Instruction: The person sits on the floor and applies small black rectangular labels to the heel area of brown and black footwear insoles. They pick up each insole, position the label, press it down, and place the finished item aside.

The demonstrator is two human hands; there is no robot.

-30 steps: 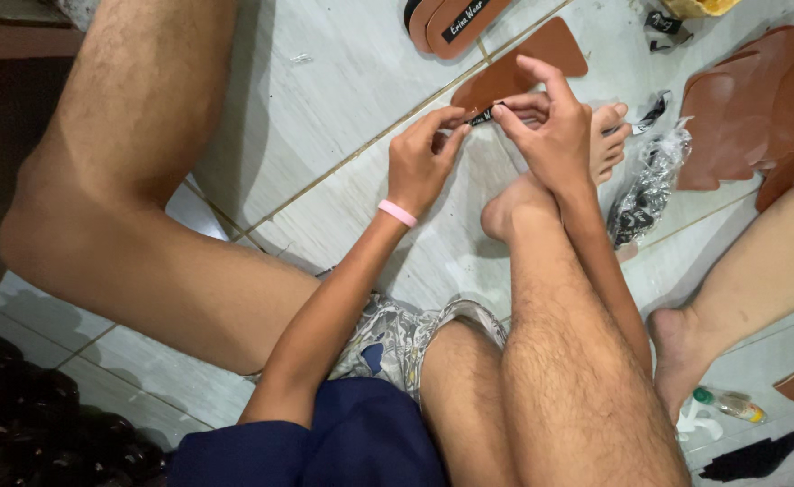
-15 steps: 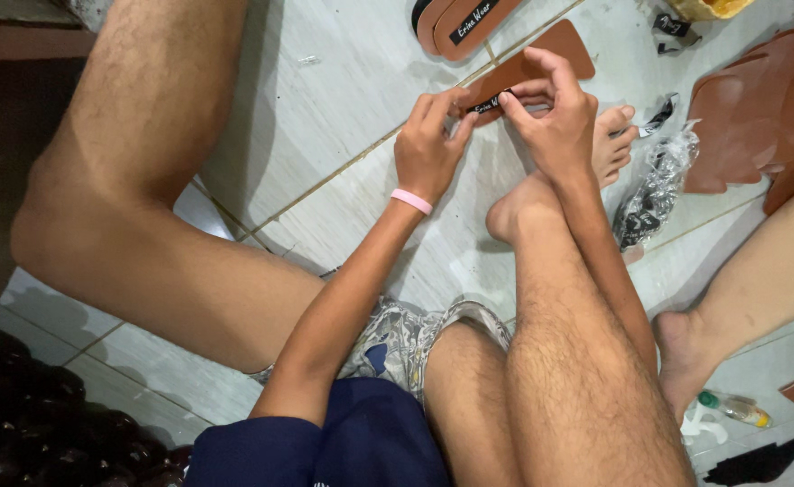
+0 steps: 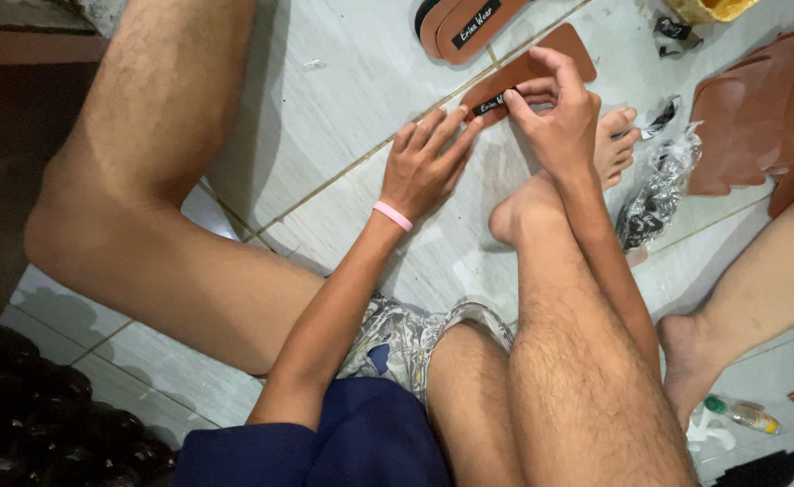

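Dark round objects [image 3: 27,406] lie at the lower left of the tiled floor [image 3: 325,108]. The left hand [image 3: 424,167], open with fingers spread, presses flat on a brown insole [image 3: 527,77] lying on the floor. The right hand [image 3: 555,113] pinches a small black label [image 3: 490,105] against that insole. Farther right lie a crumpled plastic bag [image 3: 654,194] and brown cut-outs [image 3: 757,117].

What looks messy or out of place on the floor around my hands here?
Nothing looks damaged or spilled. The left hand and right hand press a black label onto a brown insole. Loose clutter: a crumpled plastic bag beside the foot, and a small bottle lying on its side.
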